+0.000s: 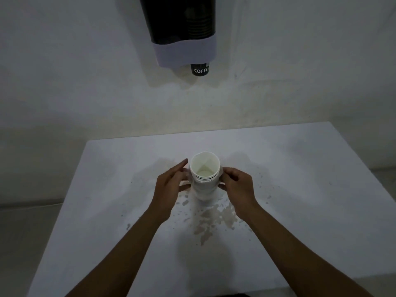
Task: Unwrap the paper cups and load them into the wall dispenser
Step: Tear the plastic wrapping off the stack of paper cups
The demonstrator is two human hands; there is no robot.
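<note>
Both hands (169,185) (235,183) grip seemingly wrapped, empty-topped cup stack (204,176).

A stack of white paper cups (204,179) stands upright, mouth up, near the middle of the tabletop (300,168), its clear plastic wrap (201,190) bunched around the lower part. The wall dispenser (182,28), dark tube above a pale collar, hangs beyond the tabletop's far edge, with a black cup (199,70) lettered "COFFE" poking from its bottom.
</note>
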